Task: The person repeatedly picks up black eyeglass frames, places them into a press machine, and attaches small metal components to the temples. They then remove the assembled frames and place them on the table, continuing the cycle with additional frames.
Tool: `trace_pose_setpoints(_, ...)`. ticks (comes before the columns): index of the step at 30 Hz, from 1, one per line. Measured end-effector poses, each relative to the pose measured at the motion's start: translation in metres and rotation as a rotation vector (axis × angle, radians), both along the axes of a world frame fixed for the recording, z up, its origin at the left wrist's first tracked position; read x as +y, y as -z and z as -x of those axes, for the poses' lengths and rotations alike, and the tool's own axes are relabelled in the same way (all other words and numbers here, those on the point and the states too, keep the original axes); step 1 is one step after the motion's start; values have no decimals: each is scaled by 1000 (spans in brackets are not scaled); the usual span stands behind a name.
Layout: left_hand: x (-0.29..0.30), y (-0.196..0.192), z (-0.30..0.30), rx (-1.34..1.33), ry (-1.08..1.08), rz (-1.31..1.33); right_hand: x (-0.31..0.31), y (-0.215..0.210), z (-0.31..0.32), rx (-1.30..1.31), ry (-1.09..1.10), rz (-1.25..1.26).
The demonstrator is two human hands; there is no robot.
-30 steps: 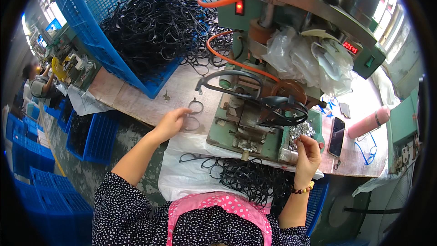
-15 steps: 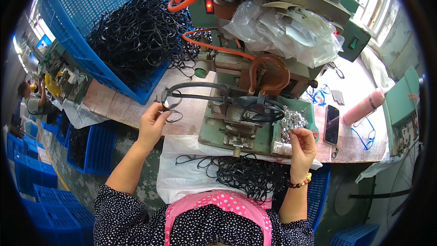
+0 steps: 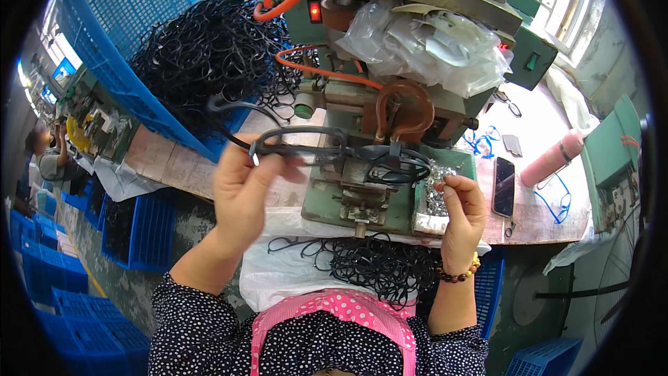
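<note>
A black eyeglass frame [image 3: 299, 131] spans the front of a green bench machine [image 3: 316, 195], below its copper-coloured coil [image 3: 417, 124]. At the frame's left end, my left hand [image 3: 240, 184] is closed on it, fingers slightly blurred; dark temple arms [image 3: 240, 106] stick out beyond the hand. My right hand [image 3: 460, 212] is pinched beside a tray of small silvery metal pieces [image 3: 435, 198]. Whatever sits between its fingertips is too small to make out. A pile of black eyeglass frames [image 3: 383, 271] lies on white cloth across my lap.
A large blue crate [image 3: 104, 63] holding tangled black frames [image 3: 209, 63] stands at the back left. Right of the tray are a phone [image 3: 504, 186], a pink bottle [image 3: 553, 159] and blue eyeglass frames [image 3: 559, 210]. Clear plastic bags [image 3: 424, 49] cover part of the machine. A person [image 3: 52, 153] sits far left.
My left hand has come nearer and turned, still at the frame's left end; the temple arms now point up and left. My right hand's fingertips have risen slightly beside the tray.
</note>
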State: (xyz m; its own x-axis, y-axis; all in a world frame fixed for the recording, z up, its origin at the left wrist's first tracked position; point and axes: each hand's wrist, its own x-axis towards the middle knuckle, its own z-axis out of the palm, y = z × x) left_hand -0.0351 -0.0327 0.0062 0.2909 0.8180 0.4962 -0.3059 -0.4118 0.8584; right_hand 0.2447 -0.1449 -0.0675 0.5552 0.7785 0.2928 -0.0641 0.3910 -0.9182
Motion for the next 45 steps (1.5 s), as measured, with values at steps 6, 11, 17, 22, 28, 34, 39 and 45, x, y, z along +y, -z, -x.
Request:
trace_pose_setpoints(6, -28, -7, -7, 254, 349, -164, -22, -38, -29, -239, 142, -38)
trace_pose_setpoints(11, -15, -3, -2, -12, 253, 17, -24, -51, -21, -322, 130, -45)
trace_pose_setpoints(17, -1, -11, -15, 22, 37, 34, 12, -34, 30, -440, 77, 8)
trace_pose_setpoints(22, 7, -16, -26, -19, -32, 24, 36, -20, 51, -434, 24, -25)
trace_pose_setpoints(28, 28, -13, -35, -51, 31, -57, 50, -4, 63, -523, 49, -76)
trace_pose_setpoints(34, 28, -8, -36, -75, 6, -39, 55, -1, 75, -318, -63, -54)
trace_pose_setpoints(39, 28, -8, -35, -55, 15, -48, 56, -3, 78, -299, -56, -56)
trace_pose_setpoints(45, 29, -6, -36, -53, 26, -67, 57, -9, 76, -167, -92, -7)
